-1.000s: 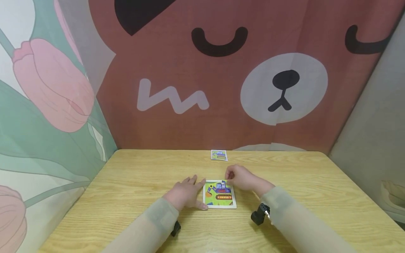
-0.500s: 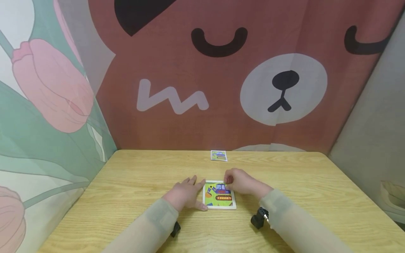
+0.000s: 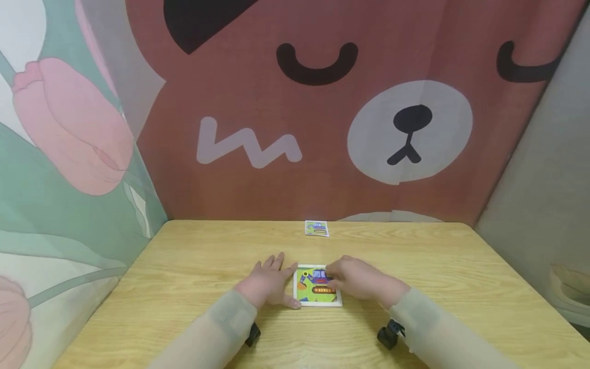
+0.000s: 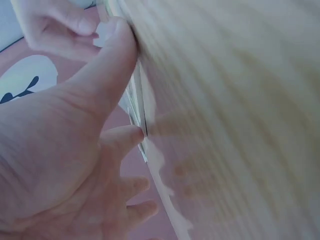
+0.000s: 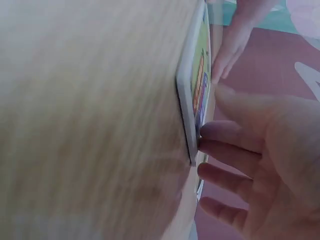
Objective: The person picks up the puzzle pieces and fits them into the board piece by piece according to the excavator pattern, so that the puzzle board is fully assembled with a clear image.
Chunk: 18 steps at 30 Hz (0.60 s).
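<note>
A square puzzle in a white frame lies flat on the table, its picture a blue and orange digger on green. My left hand rests at the frame's left side with fingers spread, thumb and index finger touching the edge. Over the puzzle's upper right part, my right hand touches the picture with its fingertips, covering that corner. In the right wrist view the fingers of that hand reach to the frame's edge, with no loose piece visible between them. The left wrist view shows the left thumb against the thin frame edge.
A small card with the same digger picture lies near the back edge of the wooden table. Behind the table hangs a cloth with a bear face. A floral cloth stands at the left and a grey wall at the right.
A blue piece by the right fingertips stuck up past the top of the frame one second ago; it then came to lie within the picture. The right hand has since flattened onto the picture.
</note>
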### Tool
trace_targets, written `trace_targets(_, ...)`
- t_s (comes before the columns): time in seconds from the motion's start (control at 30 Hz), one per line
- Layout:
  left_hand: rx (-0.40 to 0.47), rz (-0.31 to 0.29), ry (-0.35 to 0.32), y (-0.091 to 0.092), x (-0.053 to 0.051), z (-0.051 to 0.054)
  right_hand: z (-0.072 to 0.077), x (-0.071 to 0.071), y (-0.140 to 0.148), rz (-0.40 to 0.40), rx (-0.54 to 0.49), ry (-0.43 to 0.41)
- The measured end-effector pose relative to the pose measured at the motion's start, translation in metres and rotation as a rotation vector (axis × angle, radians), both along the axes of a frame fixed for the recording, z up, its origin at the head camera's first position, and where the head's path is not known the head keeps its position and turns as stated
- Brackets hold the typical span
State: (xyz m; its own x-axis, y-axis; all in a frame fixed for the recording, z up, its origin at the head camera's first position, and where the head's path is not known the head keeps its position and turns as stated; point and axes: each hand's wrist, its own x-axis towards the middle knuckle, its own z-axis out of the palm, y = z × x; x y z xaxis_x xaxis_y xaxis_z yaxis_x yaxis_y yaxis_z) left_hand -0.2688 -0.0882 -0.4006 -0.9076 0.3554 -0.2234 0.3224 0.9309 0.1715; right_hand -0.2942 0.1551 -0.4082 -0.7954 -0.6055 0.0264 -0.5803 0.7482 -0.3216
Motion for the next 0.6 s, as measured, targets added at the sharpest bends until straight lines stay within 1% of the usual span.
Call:
trace_targets(0.07, 0.013, -0.004, -0.002, 0.0, -0.003, 0.0, 0.0, 0.004, 0.003, 0.012, 0.015, -0.017)
trace_targets(0.17, 0.045, -0.013, -0.009, 0.003, -0.008, -0.001, 0.0, 0.008, 0.009, -0.02, -0.01, -0.075)
trace_targets(0.23, 0.06, -0.014, -0.015, 0.005, -0.013, -0.002, -0.002, 0.007, 0.011, -0.034, -0.027, -0.098)
trace_targets(0.4, 0.092, -0.019, -0.043, 0.007, -0.021, -0.003, -0.008, 0.002, 0.015, -0.042, -0.05, -0.119)
trace_targets(0.6, 0.1, -0.023, -0.059, 0.006, -0.027, -0.006, -0.014, -0.001, 0.018, -0.058, -0.053, -0.135)
